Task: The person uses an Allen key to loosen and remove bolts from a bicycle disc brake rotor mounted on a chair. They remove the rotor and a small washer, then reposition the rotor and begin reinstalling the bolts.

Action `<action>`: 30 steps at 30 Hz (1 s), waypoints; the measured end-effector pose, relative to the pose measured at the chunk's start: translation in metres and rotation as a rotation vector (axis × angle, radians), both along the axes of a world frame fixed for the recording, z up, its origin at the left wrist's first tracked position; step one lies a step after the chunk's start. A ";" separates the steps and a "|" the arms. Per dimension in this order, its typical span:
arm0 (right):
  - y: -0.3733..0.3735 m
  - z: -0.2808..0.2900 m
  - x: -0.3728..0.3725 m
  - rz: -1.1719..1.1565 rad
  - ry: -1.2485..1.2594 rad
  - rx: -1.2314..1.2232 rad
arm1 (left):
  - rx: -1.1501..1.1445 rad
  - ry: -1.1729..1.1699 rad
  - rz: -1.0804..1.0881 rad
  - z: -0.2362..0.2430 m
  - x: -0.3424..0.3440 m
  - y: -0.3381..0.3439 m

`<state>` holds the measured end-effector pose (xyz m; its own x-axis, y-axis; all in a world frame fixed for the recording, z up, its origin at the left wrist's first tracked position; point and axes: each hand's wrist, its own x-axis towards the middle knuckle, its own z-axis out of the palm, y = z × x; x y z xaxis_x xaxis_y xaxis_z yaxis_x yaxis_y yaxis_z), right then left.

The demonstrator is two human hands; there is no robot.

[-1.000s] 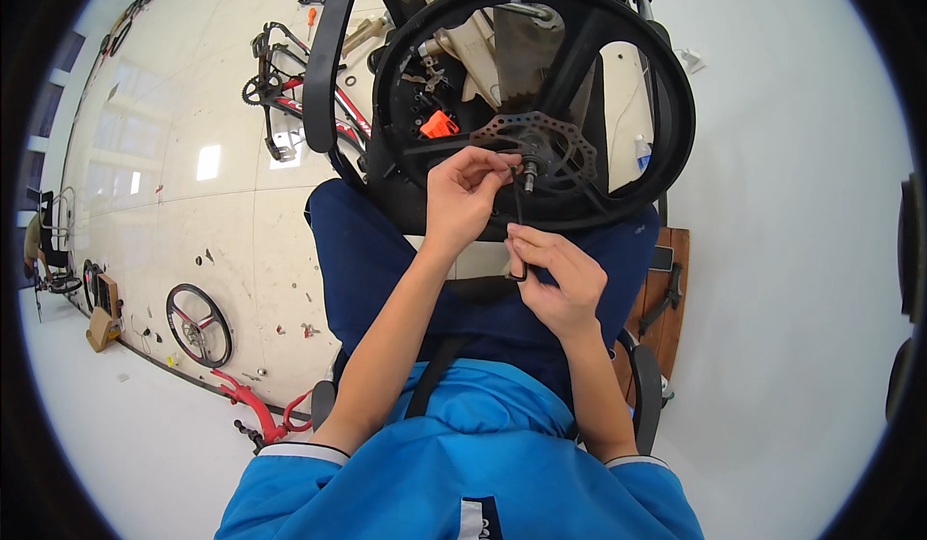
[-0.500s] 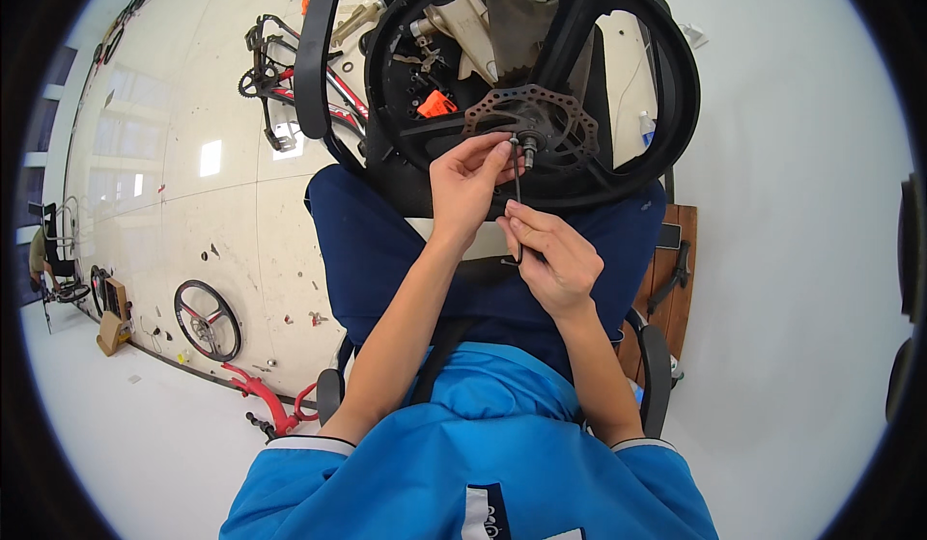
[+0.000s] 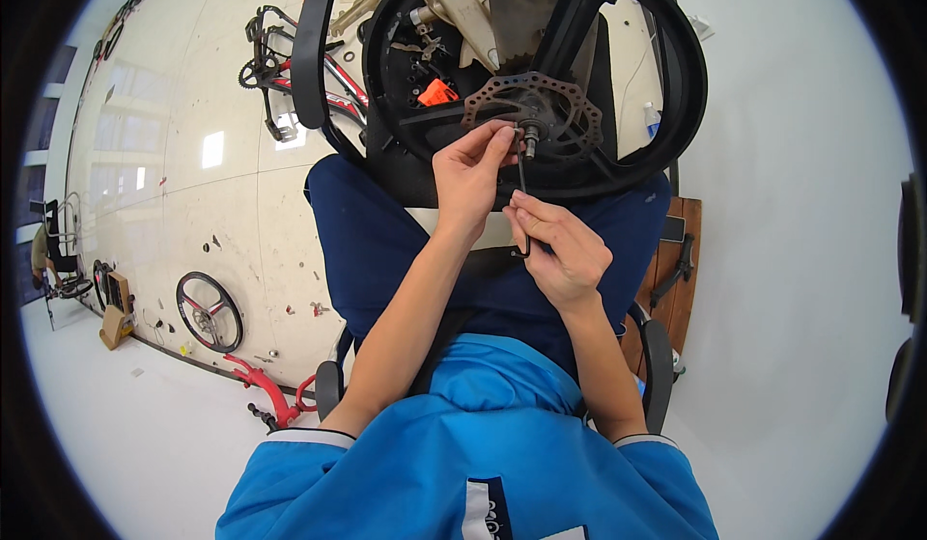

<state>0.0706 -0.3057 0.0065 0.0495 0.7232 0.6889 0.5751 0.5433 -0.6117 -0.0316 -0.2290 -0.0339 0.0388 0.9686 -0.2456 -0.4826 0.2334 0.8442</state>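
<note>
A black spoked wheel [image 3: 691,77] leans over my knees, with a brown perforated brake disc [image 3: 586,115] at its hub. A threaded axle [image 3: 531,142] sticks out of the hub toward me. My right hand [image 3: 565,250] is closed on the lower part of a black L-shaped hex key [image 3: 522,168], its bent end showing below the fingers. Just left of the axle, my left hand [image 3: 468,175] pinches the upper tip of the key, with a small silvery piece there; the fingertips partly hide it.
Metal parts and an orange piece [image 3: 437,92] lie behind the wheel on a black chair seat. On the floor to the left are a bike frame [image 3: 338,91], another wheel [image 3: 210,312] and a red frame part [image 3: 266,383]. A wooden table [image 3: 676,279] stands at right.
Both hands and the hex key have shifted slightly up and right. The key's tip has moved closer to the axle. Each hand keeps its grip.
</note>
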 end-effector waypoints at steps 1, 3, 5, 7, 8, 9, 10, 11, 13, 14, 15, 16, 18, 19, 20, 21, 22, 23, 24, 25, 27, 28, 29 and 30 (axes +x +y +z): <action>0.000 0.000 0.000 0.004 0.000 -0.005 | -0.001 0.003 0.001 0.001 0.000 0.000; 0.000 0.001 0.000 0.013 -0.001 -0.016 | -0.004 0.008 0.008 0.003 0.000 -0.001; 0.001 0.002 -0.002 0.017 0.006 -0.015 | -0.005 0.013 0.017 0.009 -0.001 -0.001; 0.002 0.002 -0.002 0.020 0.006 -0.010 | -0.009 0.013 0.005 0.012 -0.002 0.001; 0.003 0.003 -0.003 0.021 0.002 -0.006 | -0.013 0.014 0.000 0.013 -0.003 0.002; 0.004 0.003 -0.003 0.021 -0.002 -0.001 | -0.002 0.026 -0.011 0.014 -0.004 0.003; 0.004 0.002 -0.004 0.016 0.002 0.000 | 0.006 0.039 -0.023 0.013 -0.005 0.004; 0.004 0.000 -0.004 0.011 0.006 0.000 | 0.014 0.053 -0.036 0.012 -0.006 0.005; 0.004 -0.001 -0.004 0.008 0.007 0.004 | 0.022 0.050 -0.038 0.011 -0.006 0.005; 0.004 -0.001 -0.004 0.010 0.004 0.007 | 0.026 0.048 -0.039 0.011 -0.006 0.005; 0.004 -0.001 -0.004 0.011 0.001 0.010 | 0.022 0.050 -0.037 0.011 -0.007 0.005; 0.004 -0.002 -0.004 0.010 -0.004 0.007 | 0.018 0.052 -0.035 0.012 -0.007 0.005; 0.002 -0.002 -0.005 0.008 -0.016 -0.001 | 0.022 0.059 -0.030 0.012 -0.007 0.004; 0.002 -0.003 -0.004 0.014 -0.023 -0.003 | 0.034 0.061 -0.028 0.012 -0.006 0.005; 0.002 -0.004 -0.004 0.019 -0.030 -0.006 | 0.045 0.064 -0.025 0.012 -0.005 0.005; 0.002 -0.005 -0.004 0.025 -0.037 -0.008 | 0.069 0.072 -0.024 0.012 -0.004 0.006; 0.002 -0.004 -0.005 0.021 -0.043 -0.015 | 0.093 0.081 -0.022 0.011 -0.004 0.008; 0.002 -0.003 -0.007 0.018 -0.048 -0.022 | 0.117 0.090 -0.021 0.011 -0.004 0.009; 0.002 -0.002 -0.008 0.015 -0.053 -0.029 | 0.124 0.105 -0.017 0.011 -0.004 0.009; 0.002 -0.002 -0.007 0.021 -0.068 -0.033 | 0.131 0.119 -0.013 0.012 -0.005 0.009; 0.002 -0.002 -0.006 0.035 -0.099 -0.042 | 0.138 0.130 -0.012 0.012 -0.005 0.010; 0.002 0.000 -0.006 0.045 -0.120 -0.040 | 0.138 0.130 -0.014 0.011 -0.006 0.010; 0.003 0.002 -0.005 0.055 -0.140 -0.039 | 0.138 0.129 -0.017 0.010 -0.006 0.010; 0.004 0.003 -0.004 0.066 -0.161 -0.037 | 0.132 0.136 -0.016 0.010 -0.007 0.009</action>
